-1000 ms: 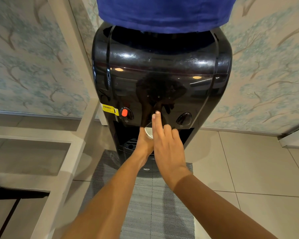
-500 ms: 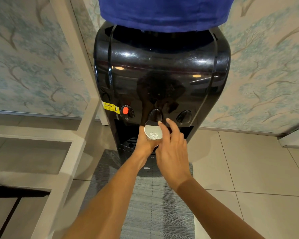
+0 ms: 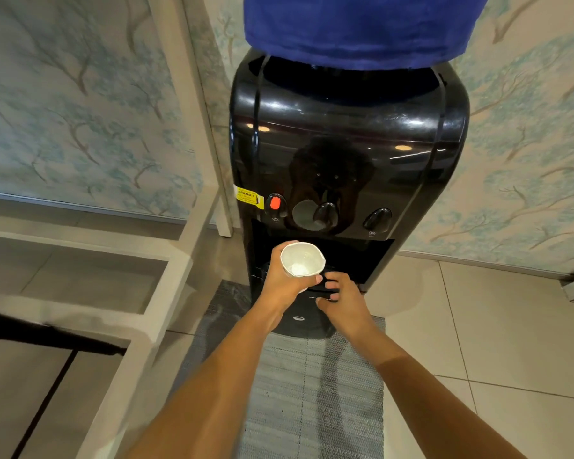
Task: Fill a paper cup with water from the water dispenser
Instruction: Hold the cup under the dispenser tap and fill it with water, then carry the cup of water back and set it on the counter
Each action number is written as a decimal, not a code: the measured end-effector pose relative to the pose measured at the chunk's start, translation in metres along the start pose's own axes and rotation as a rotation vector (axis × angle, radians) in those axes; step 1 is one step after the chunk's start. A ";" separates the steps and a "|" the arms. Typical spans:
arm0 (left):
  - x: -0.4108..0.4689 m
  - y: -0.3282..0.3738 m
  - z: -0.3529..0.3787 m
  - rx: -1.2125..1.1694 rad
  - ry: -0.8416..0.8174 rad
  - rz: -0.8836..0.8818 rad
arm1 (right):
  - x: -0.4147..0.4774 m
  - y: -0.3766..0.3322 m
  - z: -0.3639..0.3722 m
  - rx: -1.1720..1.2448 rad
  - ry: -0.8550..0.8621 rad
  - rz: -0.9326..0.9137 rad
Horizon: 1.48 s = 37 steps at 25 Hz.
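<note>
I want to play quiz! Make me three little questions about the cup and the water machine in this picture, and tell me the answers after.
1. True or false: the paper cup is held in the left hand.
2. How many tap buttons are on the front of the water dispenser: A) one, B) three, C) five?
3. Fill the gap: the leftmost tap button has a ___ front.

Key
1. True. The left hand wraps the cup, while the right hand rests lower, its fingers curled by the dark tray area.
2. B. Three buttons sit in a row above the cup.
3. Red. The middle button and the right button are black.
</note>
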<state>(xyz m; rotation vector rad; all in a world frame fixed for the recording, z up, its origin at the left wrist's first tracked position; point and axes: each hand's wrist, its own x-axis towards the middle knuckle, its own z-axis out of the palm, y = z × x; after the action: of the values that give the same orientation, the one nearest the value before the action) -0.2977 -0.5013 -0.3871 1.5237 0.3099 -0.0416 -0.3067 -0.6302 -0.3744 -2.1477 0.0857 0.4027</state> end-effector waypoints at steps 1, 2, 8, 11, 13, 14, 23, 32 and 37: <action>-0.007 0.003 -0.005 -0.001 0.010 0.004 | -0.003 -0.007 0.005 0.002 -0.038 -0.022; -0.013 0.006 -0.010 -0.011 0.019 0.009 | -0.006 -0.014 0.009 0.008 -0.071 -0.051; -0.049 0.046 -0.046 -0.068 0.111 0.057 | -0.035 -0.076 0.027 0.101 -0.137 -0.199; -0.064 0.079 -0.064 -0.072 0.174 0.114 | -0.048 -0.118 0.025 0.124 -0.150 -0.257; -0.069 0.105 -0.074 -0.057 0.207 0.149 | -0.053 -0.147 0.021 0.140 -0.148 -0.312; -0.073 0.121 -0.080 -0.050 0.213 0.158 | -0.056 -0.164 0.018 0.148 -0.151 -0.345; -0.093 0.280 -0.128 0.002 0.256 0.299 | -0.068 -0.319 -0.022 0.184 -0.181 -0.592; -0.087 0.407 -0.194 0.054 0.348 0.449 | -0.064 -0.457 -0.035 0.189 -0.180 -0.761; -0.076 0.454 -0.253 0.049 0.411 0.462 | -0.051 -0.529 -0.004 0.238 -0.240 -0.777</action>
<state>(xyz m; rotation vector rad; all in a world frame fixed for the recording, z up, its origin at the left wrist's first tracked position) -0.3147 -0.2402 0.0678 1.6144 0.2751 0.6384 -0.2419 -0.3339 0.0622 -1.7173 -0.7735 0.1714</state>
